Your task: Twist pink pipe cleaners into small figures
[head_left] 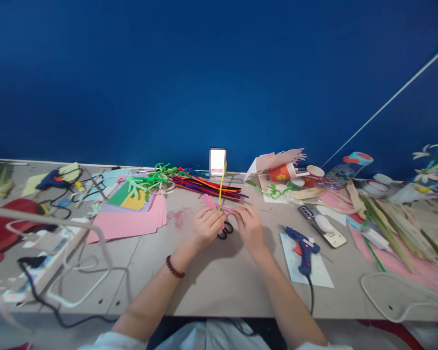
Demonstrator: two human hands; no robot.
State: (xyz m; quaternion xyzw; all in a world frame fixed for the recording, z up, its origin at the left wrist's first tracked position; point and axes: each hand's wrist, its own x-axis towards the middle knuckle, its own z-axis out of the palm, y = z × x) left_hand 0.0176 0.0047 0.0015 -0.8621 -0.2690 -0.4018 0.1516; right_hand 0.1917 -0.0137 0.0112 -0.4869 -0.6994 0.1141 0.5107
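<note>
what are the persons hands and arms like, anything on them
The left hand and right hand are bare, without gloves. A bracelet of dark red round beads circles the left wrist. White sleeves end far up the arms, leaving the forearms uncovered.

Two hot glue guns — one pair of scissors, one phone.

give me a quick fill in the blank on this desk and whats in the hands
The left hand and right hand hold a pink pipe cleaner against an upright pipe cleaner coloured ____.
The beads on the left wrist form a ____.
The black-handled tool below the hands is a pair of ____.
The blue tool on the white card is a ____.

yellow; bracelet; scissors; hot glue gun
</note>
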